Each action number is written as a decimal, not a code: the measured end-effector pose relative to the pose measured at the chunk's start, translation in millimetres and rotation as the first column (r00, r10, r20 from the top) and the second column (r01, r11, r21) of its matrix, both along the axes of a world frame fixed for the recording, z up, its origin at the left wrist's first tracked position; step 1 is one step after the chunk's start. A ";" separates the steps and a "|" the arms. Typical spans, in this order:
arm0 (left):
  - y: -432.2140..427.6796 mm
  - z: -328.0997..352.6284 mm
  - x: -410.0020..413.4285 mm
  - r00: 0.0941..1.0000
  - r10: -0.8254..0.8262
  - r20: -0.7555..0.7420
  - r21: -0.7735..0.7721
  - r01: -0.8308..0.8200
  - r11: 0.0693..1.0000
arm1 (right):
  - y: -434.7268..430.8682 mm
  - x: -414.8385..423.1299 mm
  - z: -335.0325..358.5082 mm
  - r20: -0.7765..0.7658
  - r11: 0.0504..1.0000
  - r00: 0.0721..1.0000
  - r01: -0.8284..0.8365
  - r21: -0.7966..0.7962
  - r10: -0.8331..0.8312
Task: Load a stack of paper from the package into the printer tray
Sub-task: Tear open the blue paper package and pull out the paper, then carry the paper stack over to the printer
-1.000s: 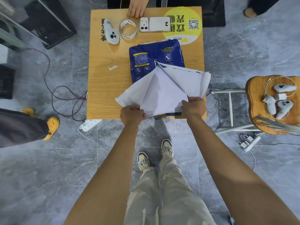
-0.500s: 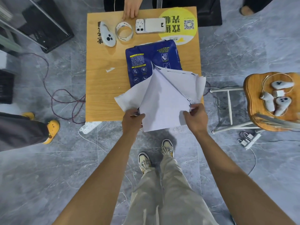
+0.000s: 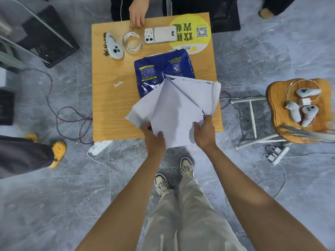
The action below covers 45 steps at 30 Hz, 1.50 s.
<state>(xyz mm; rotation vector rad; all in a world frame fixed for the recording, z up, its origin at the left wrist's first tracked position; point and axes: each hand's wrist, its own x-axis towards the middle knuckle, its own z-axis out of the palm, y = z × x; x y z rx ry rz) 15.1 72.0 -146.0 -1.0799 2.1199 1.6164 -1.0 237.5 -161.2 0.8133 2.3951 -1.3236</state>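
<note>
**paperjam42:** Paper stack (image 3: 174, 113) sits at the near edge of the wooden table (image 3: 112, 105), sticking out of the torn blue package (image 3: 163, 69) and hanging a bit past the table's edge. White wrapper flaps (image 3: 204, 89) are peeled open on both sides of it. Package lies flat mid-table, its far end near the yellow round sticker (image 3: 190, 31).

**tray_two:** And the hands?

**paperjam42:** Left hand (image 3: 154, 140) is closed on the stack's near left corner, thumb on top. Right hand (image 3: 204, 132) pinches the right edge, fingers curled round the paper and the wrapper flap there.

**tray_two:** Smaller stuff?

**paperjam42:** Along the far side: a white phone (image 3: 160, 34), a clear tape roll (image 3: 132, 42) just beside it, and a white controller (image 3: 114, 46) left of that. Another person's hand (image 3: 136, 14) rests on the far edge, by the tape. A wooden stool (image 3: 277, 109) off to the right holds more controllers.
</note>
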 end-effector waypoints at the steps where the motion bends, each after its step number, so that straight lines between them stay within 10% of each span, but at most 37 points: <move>1: 0.2 1.8 0.0 1.000 0.009 0.003 0.009 -0.009 1.000 | 1.4 1.6 3.7 -0.012 0.999 0.999 -0.048 0.009 0.048; 28: 25.0 79.3 88.4 0.995 -0.085 0.046 -0.002 0.086 0.996 | 28.6 105.5 62.5 -0.069 0.965 0.975 -0.220 -0.140 0.212; 45: -90.3 141.0 94.8 0.827 -0.539 -0.160 0.100 0.556 0.825 | -68.9 205.4 148.9 0.051 0.953 0.961 0.276 -0.122 -0.272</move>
